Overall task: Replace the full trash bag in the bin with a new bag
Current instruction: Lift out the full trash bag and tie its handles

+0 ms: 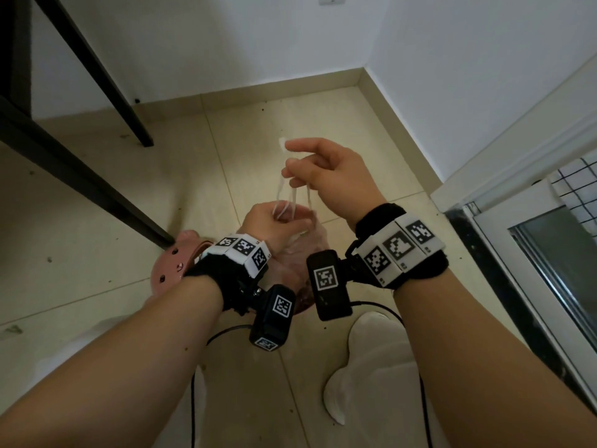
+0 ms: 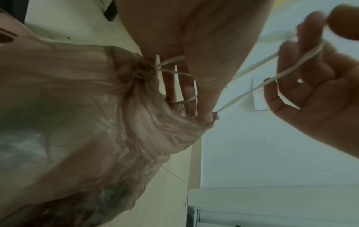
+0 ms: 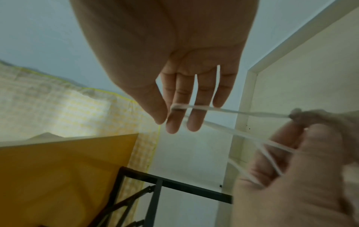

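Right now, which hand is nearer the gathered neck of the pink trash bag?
Left. The left hand grips the drawstrings right at the bag's neck; the right hand is raised above, pulling the drawstring loops.

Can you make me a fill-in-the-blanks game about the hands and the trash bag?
1. Both hands are working the white ____ of the trash bag.
2. The right hand is held ____ than the left hand.
3. The bin beside the left wrist is ____ in colour.
4. The mouth of the bag is gathered ____.

Missing words: drawstring; higher; pink; shut
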